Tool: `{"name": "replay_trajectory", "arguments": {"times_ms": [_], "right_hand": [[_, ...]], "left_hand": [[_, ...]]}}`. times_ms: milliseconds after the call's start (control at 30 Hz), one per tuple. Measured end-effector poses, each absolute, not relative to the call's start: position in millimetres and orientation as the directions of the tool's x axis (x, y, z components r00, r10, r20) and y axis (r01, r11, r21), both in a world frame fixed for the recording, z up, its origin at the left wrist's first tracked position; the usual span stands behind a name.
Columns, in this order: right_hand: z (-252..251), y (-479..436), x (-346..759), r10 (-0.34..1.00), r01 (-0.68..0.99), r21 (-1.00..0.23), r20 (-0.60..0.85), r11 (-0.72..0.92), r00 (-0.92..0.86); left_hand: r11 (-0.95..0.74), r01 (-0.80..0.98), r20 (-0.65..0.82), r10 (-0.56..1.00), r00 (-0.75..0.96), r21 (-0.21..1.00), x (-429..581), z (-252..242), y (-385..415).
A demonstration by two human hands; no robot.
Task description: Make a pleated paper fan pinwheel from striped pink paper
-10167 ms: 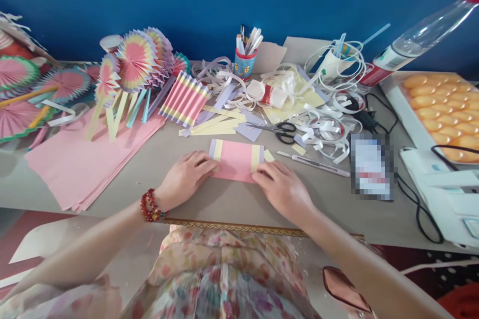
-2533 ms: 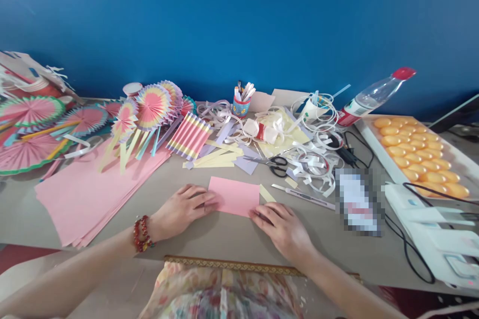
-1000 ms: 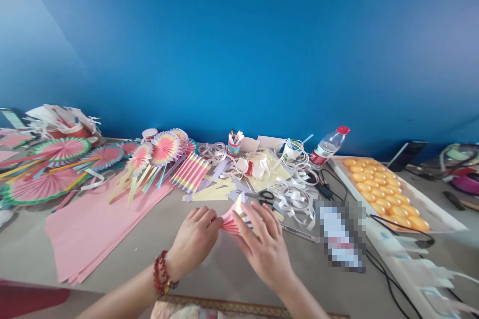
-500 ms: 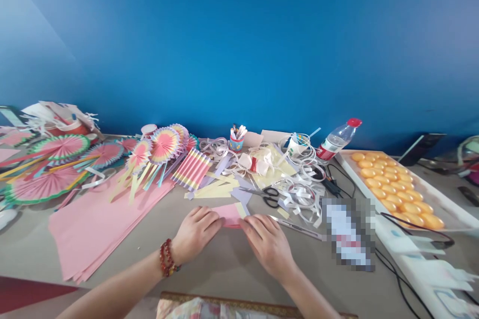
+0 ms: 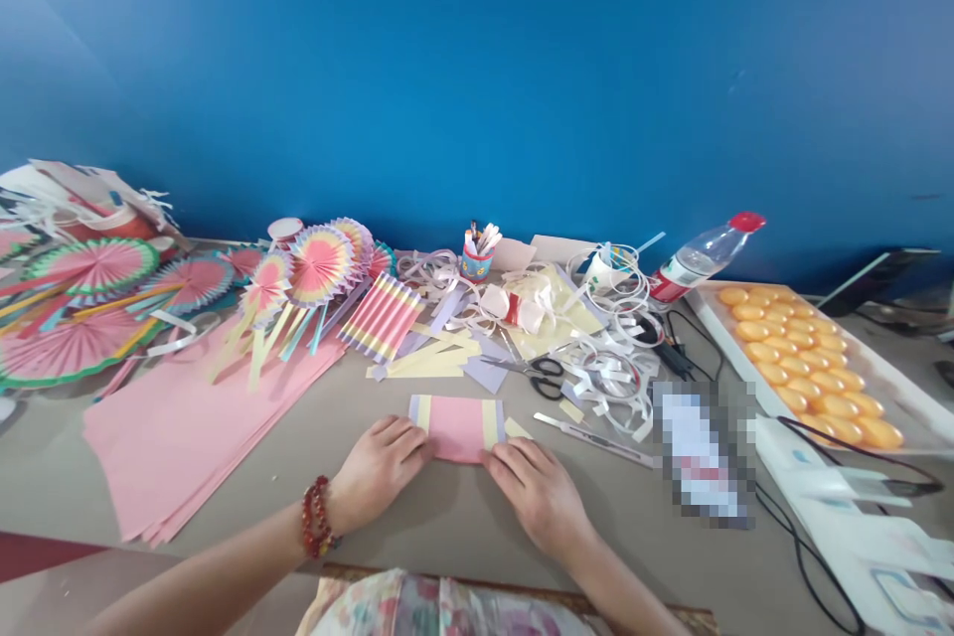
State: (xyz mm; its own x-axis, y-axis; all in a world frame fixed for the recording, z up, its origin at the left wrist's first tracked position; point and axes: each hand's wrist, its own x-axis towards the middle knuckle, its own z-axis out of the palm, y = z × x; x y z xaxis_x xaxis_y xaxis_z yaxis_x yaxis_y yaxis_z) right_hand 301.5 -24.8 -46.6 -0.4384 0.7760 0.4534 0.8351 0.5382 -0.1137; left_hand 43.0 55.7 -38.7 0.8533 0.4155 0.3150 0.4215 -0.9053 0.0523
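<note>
A small pink paper (image 5: 457, 427) with yellow and lilac bands at both ends lies before me on the grey table. My left hand (image 5: 380, 469) grips its near left corner, fingers pressed together and thumb hidden. On the near right corner, my right hand (image 5: 538, 489) has its fingers closed in the same way. Just beyond the paper are yellow paper strips (image 5: 417, 368) and black-handled scissors (image 5: 548, 380). A utility knife (image 5: 596, 439) rests to the right of my right hand. A pleated striped paper (image 5: 382, 318) sits further back on the left.
Large pink sheets (image 5: 171, 437) and finished paper fans (image 5: 96, 268) cover the left side. White ribbon scraps (image 5: 611, 368), a pen cup (image 5: 477, 263) and a tilted bottle (image 5: 701, 258) stand at the back. A tray of orange egg-shaped items (image 5: 805, 358) and cables are on the right.
The paper now lies flatter, showing more of its pink face and both banded ends. My hands have shifted slightly toward me, and the camera view has shifted a little.
</note>
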Motion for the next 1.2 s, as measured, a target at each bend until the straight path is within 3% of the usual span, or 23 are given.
{"name": "replay_trajectory", "arguments": {"times_ms": [200,367,500,733,1200], "right_hand": [[-35.1,-15.0,304.7,0.879,0.854,-0.240,0.253,0.462,-0.405],[-24.2,-1.7,306.2,0.904,0.819,-0.383,0.222,0.426,-0.366],[-20.4,7.9,307.0,0.932,0.803,-0.474,0.142,0.361,-0.335],[-14.6,21.0,307.5,0.949,0.794,-0.553,-0.019,0.253,-0.316],[-19.0,25.2,299.3,0.968,0.873,-0.456,-0.085,0.172,-0.236]], "left_hand": [[-0.826,0.506,0.231,0.558,0.797,0.250,43.6,-39.4,58.6],[-0.747,0.504,0.201,0.626,0.754,0.434,43.6,-33.6,64.2],[-0.679,0.526,0.162,0.678,0.717,0.512,41.9,-30.2,67.9],[-0.609,0.565,0.047,0.702,0.710,0.557,43.6,-21.9,81.0],[-0.608,0.560,-0.097,0.624,0.775,0.563,44.6,-17.1,109.6]]}}
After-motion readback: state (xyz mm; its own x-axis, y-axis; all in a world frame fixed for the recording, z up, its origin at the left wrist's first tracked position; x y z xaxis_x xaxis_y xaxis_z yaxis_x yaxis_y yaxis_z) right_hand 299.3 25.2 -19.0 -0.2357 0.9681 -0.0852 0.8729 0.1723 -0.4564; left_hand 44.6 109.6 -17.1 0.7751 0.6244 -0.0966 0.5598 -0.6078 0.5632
